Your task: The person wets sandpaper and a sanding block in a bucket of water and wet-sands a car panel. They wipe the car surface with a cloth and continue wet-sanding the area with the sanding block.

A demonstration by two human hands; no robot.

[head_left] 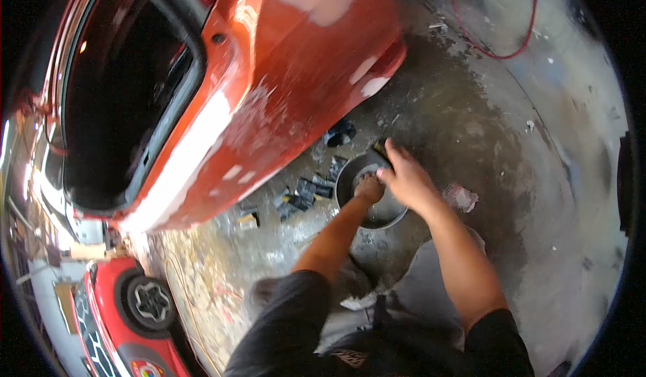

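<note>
Dark pad [379, 151], one: at the basin's far rim, between thumb and straightened fingers of the right hand [409, 180], the nearer; long axis unclear. Left hand [369, 188]: inside the round grey basin [384, 227], fingers bunched, grip not discernible; liquid unconfirmed. Alongside: dark scraps [306, 192], damp floor [494, 141]. Beyond: orange car [289, 74], pale-patched.
</note>
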